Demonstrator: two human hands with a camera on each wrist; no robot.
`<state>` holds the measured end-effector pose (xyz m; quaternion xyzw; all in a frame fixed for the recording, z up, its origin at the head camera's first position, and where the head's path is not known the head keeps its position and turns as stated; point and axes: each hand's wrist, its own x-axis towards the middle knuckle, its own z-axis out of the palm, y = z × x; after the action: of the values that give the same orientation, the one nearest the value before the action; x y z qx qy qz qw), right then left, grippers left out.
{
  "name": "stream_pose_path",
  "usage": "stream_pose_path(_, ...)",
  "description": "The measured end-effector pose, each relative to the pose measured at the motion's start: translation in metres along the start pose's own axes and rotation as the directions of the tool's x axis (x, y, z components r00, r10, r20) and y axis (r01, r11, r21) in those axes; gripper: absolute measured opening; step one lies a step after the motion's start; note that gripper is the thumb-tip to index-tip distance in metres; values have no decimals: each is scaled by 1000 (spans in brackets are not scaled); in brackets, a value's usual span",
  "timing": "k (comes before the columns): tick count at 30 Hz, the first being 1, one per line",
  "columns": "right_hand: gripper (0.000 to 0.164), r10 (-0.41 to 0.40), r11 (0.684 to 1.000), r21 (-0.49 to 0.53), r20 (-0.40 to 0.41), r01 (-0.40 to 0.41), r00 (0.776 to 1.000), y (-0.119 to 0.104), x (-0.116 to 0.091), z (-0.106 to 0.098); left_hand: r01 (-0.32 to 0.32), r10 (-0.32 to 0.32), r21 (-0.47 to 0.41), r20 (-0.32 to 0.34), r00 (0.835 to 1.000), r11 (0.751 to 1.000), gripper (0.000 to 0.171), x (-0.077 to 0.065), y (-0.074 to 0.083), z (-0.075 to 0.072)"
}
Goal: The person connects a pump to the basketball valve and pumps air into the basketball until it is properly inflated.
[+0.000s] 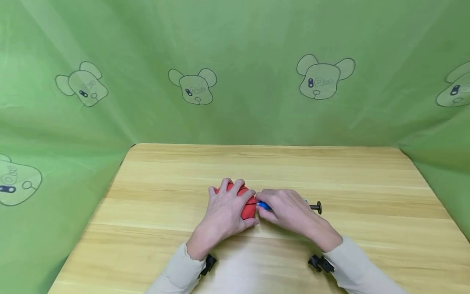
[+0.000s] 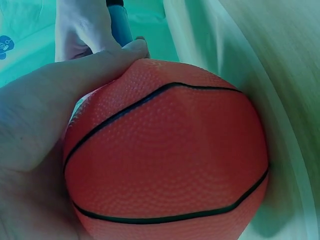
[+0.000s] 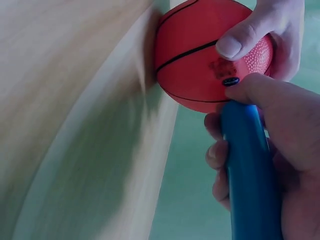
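A small red toy basketball (image 1: 249, 211) with black seams rests on the wooden table. Its upper side looks slightly dented in the left wrist view. My left hand (image 1: 225, 210) grips it from above, fingers spread over the far side and thumb on the near side. In my right hand (image 1: 290, 209) is a blue hand pump (image 3: 250, 170), lying roughly level with its front end at the ball. Fingers wrap the barrel, and the thumb lies by the pump's tip, right at the ball's small dark valve spot (image 3: 230, 81). The pump's black handle (image 1: 318, 207) sticks out to the right.
The light wooden table (image 1: 165, 171) has a rounded far left corner. Green cloth (image 1: 249, 118) with printed bear faces hangs behind and at both sides. Black camera mounts (image 1: 321, 263) sit on both wrists, close over the table.
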<state>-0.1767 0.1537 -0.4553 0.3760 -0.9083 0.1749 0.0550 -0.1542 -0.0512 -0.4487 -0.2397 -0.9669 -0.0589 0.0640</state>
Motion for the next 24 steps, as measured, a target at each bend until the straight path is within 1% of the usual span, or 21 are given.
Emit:
stream_pose_path(6, 25, 4, 998, -64, -41, -7, 999, 0, -5, 3, -2, 2, 1, -7, 1000, 1000, 67, 0, -1, 2)
stream_pose_path(10, 31, 0, 995, -95, -37, -3, 999, 1, -10, 4, -9, 9, -11, 7, 1000, 1000, 66, 0, 0, 2)
stream_pose_path(12, 28, -11, 996, -89, -30, 8, 999, 2, -12, 4, -11, 11, -11, 11, 1000, 1000, 66, 0, 1, 2)
stream_pose_path(14, 23, -19, 998, -61, -24, 18, 1000, 3, -12, 4, -12, 12, -11, 17, 1000, 1000, 66, 0, 2, 2)
stream_pose_path(19, 7, -36, 998, 44, -19, 37, 999, 4, -12, 3, -12, 12, 0, 22, 1000, 1000, 67, 0, 2, 3)
stream_pose_path(21, 6, -39, 997, 68, -18, 40, 999, 5, -12, 3, -15, 15, 6, 17, 1000, 1000, 66, -1, 2, 3)
stream_pose_path(24, 8, -42, 998, 55, -23, 44, 999, 5, -13, 5, -21, 21, 12, 11, 1000, 1000, 66, -2, 2, 4)
